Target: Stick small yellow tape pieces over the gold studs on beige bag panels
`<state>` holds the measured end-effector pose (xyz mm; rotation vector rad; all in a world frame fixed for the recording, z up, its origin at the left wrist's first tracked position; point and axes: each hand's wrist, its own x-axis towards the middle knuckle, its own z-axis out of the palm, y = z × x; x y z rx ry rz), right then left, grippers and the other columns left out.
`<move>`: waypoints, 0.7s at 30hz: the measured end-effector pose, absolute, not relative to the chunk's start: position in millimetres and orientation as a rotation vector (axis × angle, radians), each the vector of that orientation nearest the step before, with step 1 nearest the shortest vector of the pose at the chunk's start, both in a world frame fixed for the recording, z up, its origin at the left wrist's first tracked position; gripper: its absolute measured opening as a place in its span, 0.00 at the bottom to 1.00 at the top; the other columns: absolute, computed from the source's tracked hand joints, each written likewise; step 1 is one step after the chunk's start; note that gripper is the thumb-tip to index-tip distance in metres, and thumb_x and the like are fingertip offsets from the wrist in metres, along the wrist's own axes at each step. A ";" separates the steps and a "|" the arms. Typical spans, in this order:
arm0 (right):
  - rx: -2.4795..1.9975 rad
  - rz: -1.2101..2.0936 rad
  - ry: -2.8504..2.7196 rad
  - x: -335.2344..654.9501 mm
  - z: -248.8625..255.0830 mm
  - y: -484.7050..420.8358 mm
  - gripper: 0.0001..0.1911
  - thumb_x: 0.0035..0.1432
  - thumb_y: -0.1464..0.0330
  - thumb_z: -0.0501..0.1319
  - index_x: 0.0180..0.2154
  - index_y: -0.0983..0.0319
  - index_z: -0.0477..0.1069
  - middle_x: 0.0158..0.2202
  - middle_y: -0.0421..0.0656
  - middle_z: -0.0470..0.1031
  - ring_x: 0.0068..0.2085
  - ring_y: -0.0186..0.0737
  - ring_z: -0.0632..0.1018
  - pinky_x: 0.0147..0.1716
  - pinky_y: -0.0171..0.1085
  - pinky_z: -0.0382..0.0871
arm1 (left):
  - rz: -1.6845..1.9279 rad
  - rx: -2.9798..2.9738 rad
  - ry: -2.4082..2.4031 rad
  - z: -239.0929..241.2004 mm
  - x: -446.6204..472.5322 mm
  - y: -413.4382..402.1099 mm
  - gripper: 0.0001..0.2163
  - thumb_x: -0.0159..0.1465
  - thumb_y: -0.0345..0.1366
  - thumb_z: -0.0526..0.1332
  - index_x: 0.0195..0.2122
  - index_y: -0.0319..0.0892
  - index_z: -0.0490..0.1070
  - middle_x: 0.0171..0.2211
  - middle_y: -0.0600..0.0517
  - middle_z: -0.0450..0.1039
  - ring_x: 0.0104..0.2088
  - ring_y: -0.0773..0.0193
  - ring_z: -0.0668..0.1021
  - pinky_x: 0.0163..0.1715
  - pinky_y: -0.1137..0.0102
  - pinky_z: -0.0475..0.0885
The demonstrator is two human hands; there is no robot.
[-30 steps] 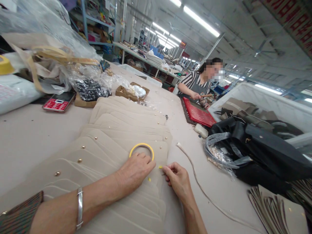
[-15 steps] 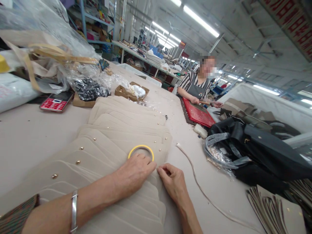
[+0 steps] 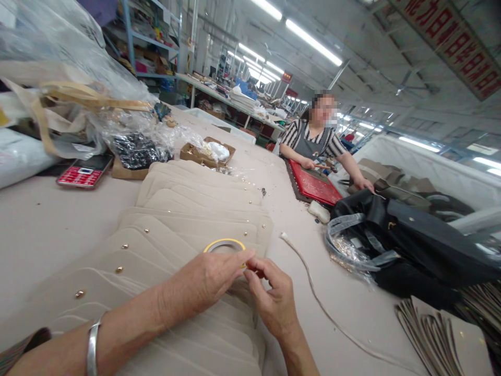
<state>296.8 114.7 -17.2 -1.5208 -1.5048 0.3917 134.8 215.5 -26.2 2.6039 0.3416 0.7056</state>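
Note:
My left hand (image 3: 205, 284) and my right hand (image 3: 272, 297) meet fingertip to fingertip just above a fanned stack of beige leather pieces (image 3: 188, 230) with small gold studs. Both hands are pinched together on something too small to make out. A yellow roll of tape (image 3: 224, 244) lies flat on the top piece, right behind my left fingers. A silver bangle sits on my left wrist.
A co-worker in a striped top (image 3: 313, 143) works at a red mat (image 3: 315, 183) across the table. Black bags and plastic wrap (image 3: 391, 235) lie to the right, with a cord (image 3: 313, 292) nearby. Plastic bags, a cardboard box (image 3: 205, 151) and a red calculator (image 3: 80, 175) stand at left.
My hands have lifted off the beige piece and come together, fingertips touching in a pinch. The co-worker has lowered the tool and reached one arm toward the black bags.

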 end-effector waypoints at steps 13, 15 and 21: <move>-1.578 -0.145 -1.659 286.2 -29.1 118.7 0.10 0.55 0.75 0.55 0.29 0.60 0.74 0.23 0.41 0.75 0.24 0.34 0.74 0.27 0.32 0.67 | 0.484 2.627 0.524 -23.6 136.7 214.7 0.07 0.68 0.28 0.50 0.38 0.42 0.66 0.32 0.53 0.73 0.32 0.62 0.76 0.32 0.70 0.69; -1.628 0.030 -1.503 283.0 -28.5 120.5 0.08 0.54 0.73 0.57 0.28 0.61 0.74 0.22 0.40 0.74 0.23 0.34 0.74 0.26 0.32 0.67 | 0.525 2.684 0.541 -21.7 137.7 213.8 0.08 0.67 0.27 0.49 0.34 0.42 0.65 0.30 0.53 0.70 0.29 0.63 0.73 0.29 0.71 0.66; -1.583 0.821 -0.689 300.5 -34.2 133.5 0.14 0.48 0.58 0.65 0.25 0.63 0.70 0.15 0.35 0.69 0.15 0.31 0.68 0.16 0.30 0.63 | 0.791 2.774 0.462 -22.2 142.8 204.8 0.11 0.67 0.26 0.47 0.31 0.42 0.65 0.26 0.53 0.65 0.26 0.65 0.69 0.25 0.72 0.62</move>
